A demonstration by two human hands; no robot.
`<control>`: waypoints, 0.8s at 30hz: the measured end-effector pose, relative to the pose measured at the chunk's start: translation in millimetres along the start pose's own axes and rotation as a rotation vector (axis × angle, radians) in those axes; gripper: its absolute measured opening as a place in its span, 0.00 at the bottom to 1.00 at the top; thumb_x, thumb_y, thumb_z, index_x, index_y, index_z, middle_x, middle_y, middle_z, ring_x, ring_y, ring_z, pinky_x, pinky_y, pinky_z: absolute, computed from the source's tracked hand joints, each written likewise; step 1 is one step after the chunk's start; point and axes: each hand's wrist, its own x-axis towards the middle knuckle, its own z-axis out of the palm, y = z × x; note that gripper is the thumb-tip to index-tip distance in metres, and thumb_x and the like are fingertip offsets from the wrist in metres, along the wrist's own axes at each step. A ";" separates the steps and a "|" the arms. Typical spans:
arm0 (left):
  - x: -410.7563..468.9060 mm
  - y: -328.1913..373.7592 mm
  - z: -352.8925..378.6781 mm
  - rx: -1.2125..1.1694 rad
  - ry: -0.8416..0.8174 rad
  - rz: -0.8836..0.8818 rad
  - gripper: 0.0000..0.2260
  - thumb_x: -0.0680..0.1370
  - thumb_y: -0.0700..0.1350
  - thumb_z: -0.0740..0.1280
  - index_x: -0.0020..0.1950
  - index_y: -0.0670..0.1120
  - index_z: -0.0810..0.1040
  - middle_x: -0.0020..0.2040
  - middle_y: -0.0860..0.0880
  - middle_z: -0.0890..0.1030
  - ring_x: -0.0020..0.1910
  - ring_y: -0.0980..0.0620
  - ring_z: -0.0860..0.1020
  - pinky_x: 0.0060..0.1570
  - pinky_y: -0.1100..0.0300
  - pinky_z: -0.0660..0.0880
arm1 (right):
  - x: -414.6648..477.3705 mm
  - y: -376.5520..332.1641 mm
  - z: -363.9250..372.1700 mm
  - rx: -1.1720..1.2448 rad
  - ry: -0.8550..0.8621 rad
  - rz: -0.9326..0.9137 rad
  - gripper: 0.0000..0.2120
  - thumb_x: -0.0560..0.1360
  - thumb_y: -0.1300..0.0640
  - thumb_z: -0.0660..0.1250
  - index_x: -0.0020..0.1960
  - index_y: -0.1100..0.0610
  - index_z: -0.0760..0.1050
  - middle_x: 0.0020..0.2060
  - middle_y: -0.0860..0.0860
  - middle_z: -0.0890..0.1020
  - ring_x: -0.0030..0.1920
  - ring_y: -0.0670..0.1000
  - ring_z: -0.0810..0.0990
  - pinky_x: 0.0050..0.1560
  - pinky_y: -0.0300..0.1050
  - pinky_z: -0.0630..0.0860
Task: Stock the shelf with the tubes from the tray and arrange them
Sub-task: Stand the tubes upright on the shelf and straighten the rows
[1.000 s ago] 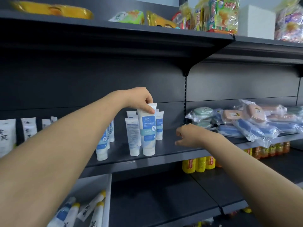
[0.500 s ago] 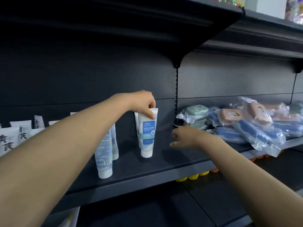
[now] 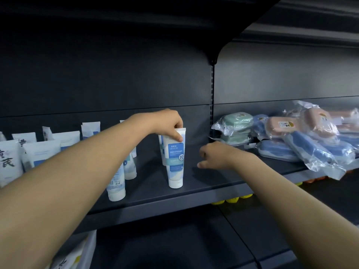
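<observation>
A white and blue tube (image 3: 175,160) stands cap-down on the dark shelf (image 3: 194,193). My left hand (image 3: 169,123) pinches its flat top end between thumb and fingers. Another tube stands right behind it, mostly hidden. Two more tubes (image 3: 118,183) stand to the left, partly behind my left forearm. My right hand (image 3: 215,155) hovers just right of the held tube with fingers loosely curled, holding nothing. The tray's white corner (image 3: 85,253) shows at the bottom left, on the shelf below.
Several larger white tubes with black characters (image 3: 11,162) line the shelf's left part. Plastic-wrapped soap boxes in green, blue and pink (image 3: 291,136) pile on the neighbouring shelf section to the right. Yellow bottle caps (image 3: 232,199) peek from under the shelf edge.
The camera has dropped and moved closer, so the top shelf left the view. My left hand keeps its pinch on the tube, which stands further back. My right hand stays beside it.
</observation>
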 end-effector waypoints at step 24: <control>-78.5 12.4 -44.0 -0.095 0.175 -0.147 0.16 0.77 0.55 0.64 0.56 0.46 0.80 0.54 0.51 0.81 0.55 0.52 0.76 0.54 0.59 0.71 | -32.2 -4.5 -42.0 -0.089 0.096 -0.004 0.21 0.76 0.47 0.63 0.61 0.60 0.74 0.59 0.56 0.78 0.60 0.57 0.74 0.58 0.48 0.72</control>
